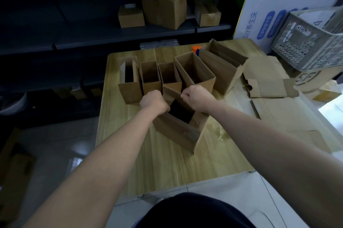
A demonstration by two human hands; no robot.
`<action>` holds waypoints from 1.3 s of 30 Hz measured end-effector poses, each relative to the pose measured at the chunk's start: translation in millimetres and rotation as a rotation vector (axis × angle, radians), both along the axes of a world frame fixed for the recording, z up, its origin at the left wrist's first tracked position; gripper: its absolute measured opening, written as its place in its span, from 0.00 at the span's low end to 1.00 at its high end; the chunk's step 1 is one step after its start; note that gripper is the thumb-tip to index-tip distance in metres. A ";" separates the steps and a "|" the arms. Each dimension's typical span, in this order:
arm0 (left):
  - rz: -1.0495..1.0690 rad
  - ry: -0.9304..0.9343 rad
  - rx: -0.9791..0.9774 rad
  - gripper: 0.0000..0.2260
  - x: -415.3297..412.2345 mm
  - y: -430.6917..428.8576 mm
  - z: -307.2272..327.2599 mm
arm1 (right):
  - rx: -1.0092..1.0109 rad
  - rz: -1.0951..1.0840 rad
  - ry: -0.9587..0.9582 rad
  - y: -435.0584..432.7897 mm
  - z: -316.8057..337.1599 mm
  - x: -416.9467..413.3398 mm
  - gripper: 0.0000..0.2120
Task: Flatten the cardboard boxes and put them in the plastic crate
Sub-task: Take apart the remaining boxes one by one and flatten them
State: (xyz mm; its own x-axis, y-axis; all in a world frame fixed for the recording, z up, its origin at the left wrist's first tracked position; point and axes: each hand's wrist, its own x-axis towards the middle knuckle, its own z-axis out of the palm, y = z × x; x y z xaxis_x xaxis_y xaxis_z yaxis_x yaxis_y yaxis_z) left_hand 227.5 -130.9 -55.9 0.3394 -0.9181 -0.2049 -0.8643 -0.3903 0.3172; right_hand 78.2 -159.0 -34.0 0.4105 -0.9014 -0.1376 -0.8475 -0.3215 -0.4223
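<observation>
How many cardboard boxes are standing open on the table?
6. Five in a row at the back: leftmost box, second box, third box, fourth box, rightmost box. The sixth box, nearer, is gripped by left hand and right hand. None looks hidden.

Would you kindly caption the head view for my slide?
Left hand and right hand grip the nearest open cardboard box.

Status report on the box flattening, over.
Left hand and right hand both grip the near box at its top flap. Box open, upright, not flat. Row of open boxes close behind; crate off right.
</observation>
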 end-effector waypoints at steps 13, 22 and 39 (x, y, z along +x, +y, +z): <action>0.451 0.483 -0.308 0.15 28.7 17.2 -8.9 | 0.028 -0.376 0.077 0.8 -7.4 -2.8 0.42; 0.376 0.542 -0.355 0.13 18.2 24.3 -10.3 | 0.251 -0.574 -0.113 9.8 -13.2 -10.7 0.53; 0.617 0.894 -0.583 0.13 31.9 19.3 19.4 | 0.954 0.103 -0.166 -0.3 54.8 10.0 0.37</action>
State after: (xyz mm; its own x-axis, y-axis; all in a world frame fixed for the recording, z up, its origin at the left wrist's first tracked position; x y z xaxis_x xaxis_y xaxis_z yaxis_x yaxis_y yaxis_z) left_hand 259.3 -111.5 -36.5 0.6996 -0.6855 -0.2015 0.0248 -0.2586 0.9657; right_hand 88.2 -159.3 20.8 0.5617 -0.3995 -0.7245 -0.7403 0.1483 -0.6557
